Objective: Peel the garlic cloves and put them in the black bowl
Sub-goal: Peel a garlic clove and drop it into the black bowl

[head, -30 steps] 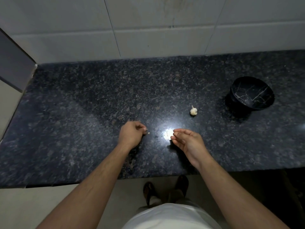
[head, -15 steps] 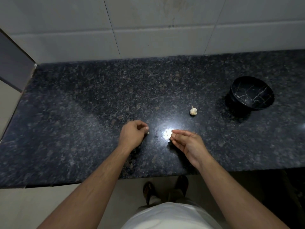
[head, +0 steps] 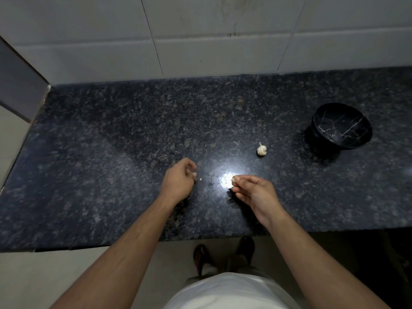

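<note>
The right hand (head: 256, 192) pinches a small pale garlic clove (head: 233, 179) at its fingertips above the speckled dark granite countertop (head: 111, 152), while the left hand (head: 178, 184) is curled with nothing clearly in it, a tiny pale scrap (head: 200, 179) lying just beside it. The clove looks light, firm and papery-skinned, likely best held by its sides and peeled from an end. The remaining white garlic bulb (head: 261, 149) sits between the hands and the glossy black marbled bowl (head: 342, 126).

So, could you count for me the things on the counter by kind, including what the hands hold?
Garlic bulb: 1, the garlic bulb lying on the counter.
Black bowl: 1, the black bowl at the right.
Small pale pieces: 2, one loose bit beside the left hand, one clove piece pinched by the right hand.
Total: 4.
</note>
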